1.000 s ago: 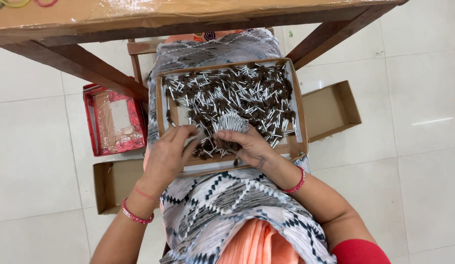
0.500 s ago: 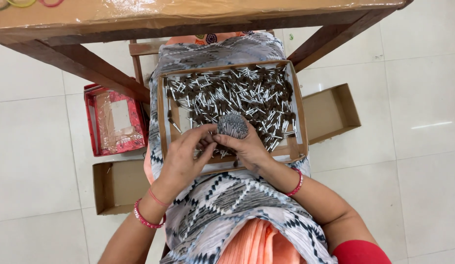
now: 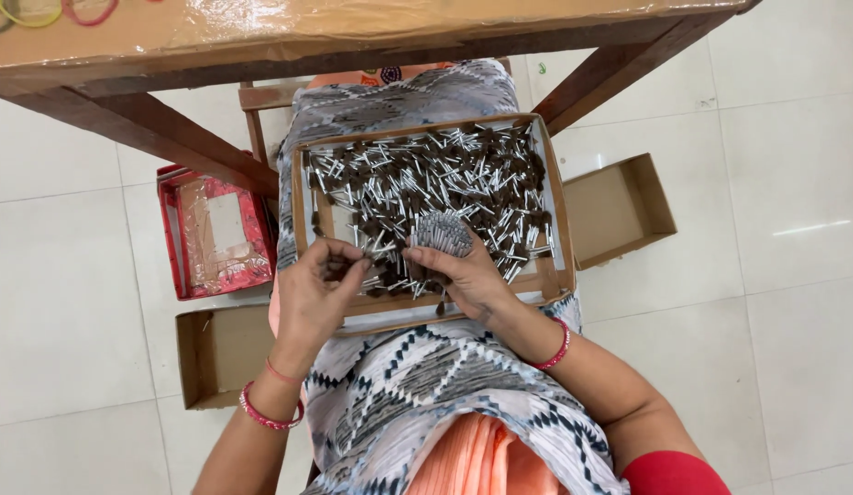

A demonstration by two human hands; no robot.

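right hand (image 3: pixel 467 275) – fingers clamped on bundle of sticks (image 3: pixel 443 233), raised higher over tray (image 3: pixel 556 197) on lap | left hand (image 3: pixel 318 295) – now pinching loose sticks (image 3: pixel 417 179), bundle growing

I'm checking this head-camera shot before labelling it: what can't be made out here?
- Right hand: its palm side and how it grips the bundle of small sticks are hidden by the hand itself.
- Left hand: curled fingers hide whether it holds anything.
- Loose sticks in the tray: too small to tell apart.
- Cardboard box on the floor: partly covered by the left arm.
- Rubber bands on the table: cut by the top edge.
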